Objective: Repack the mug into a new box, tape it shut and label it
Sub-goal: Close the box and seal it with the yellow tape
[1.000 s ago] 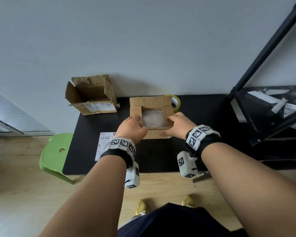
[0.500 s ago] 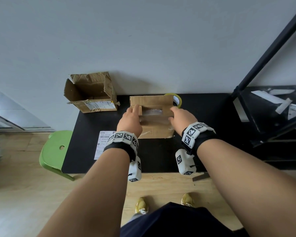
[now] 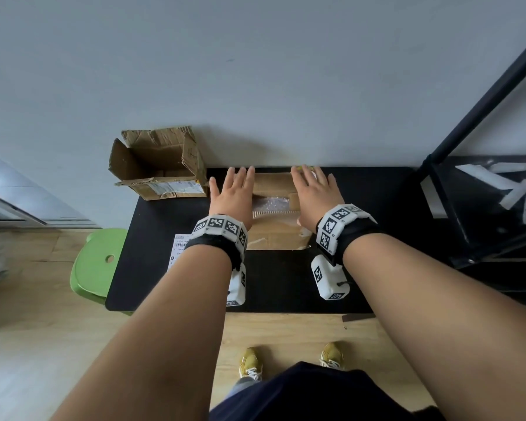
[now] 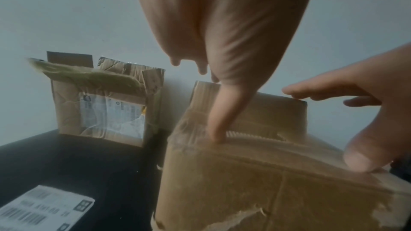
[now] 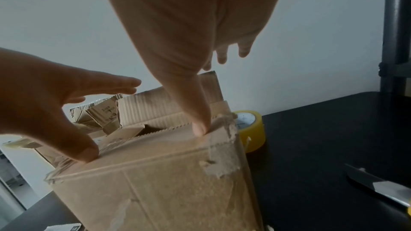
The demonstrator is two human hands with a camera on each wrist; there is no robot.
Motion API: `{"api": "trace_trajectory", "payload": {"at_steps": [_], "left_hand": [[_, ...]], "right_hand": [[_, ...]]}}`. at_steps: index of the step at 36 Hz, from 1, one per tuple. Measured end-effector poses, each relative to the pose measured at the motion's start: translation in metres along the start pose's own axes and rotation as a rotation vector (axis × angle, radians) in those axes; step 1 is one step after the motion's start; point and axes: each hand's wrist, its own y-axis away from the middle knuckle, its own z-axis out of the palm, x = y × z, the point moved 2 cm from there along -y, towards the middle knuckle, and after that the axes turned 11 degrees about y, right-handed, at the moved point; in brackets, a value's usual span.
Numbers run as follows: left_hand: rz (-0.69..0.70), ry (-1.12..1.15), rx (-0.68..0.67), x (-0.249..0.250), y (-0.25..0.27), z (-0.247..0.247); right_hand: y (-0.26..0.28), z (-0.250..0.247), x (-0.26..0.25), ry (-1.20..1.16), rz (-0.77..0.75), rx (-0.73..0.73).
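Flaps on the new box [image 3: 278, 235] are coming down: a second ago I had them apart over the bubble-wrapped mug, now my left hand [image 3: 233, 198] and right hand [image 3: 315, 197] lie flat with straight fingers, thumbs pinning the near flap. A slit still shows wrap inside. Taping comes next, I judge. Count: two boxes, with the old box [image 3: 158, 165] left of the new one, one tape roll [image 5: 250, 130] behind it, one label [image 4: 42, 208] to its near left on the tabletop [image 3: 274, 287].
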Motion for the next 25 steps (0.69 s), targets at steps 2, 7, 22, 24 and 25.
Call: {"api": "trace_trajectory", "payload": {"at_steps": [2, 7, 22, 24, 25], "left_hand": [[-0.004, 0.014, 0.019, 0.000, 0.000, -0.001], [0.020, -0.026, 0.087, 0.004, 0.005, 0.003], [-0.086, -0.002, -0.059, 0.013, 0.038, 0.043], [-0.099, -0.003, -0.094, 0.014, 0.038, 0.044], [-0.099, -0.010, -0.102, 0.014, 0.038, 0.044]], "right_hand": [[-0.001, 0.002, 0.000, -0.015, -0.007, 0.021], [0.004, 0.003, -0.001, -0.046, -0.023, 0.036], [0.011, 0.007, -0.003, -0.244, -0.111, -0.228], [0.010, 0.006, -0.004, -0.268, -0.109, -0.240], [0.010, 0.006, -0.004, -0.278, -0.107, -0.240]]}}
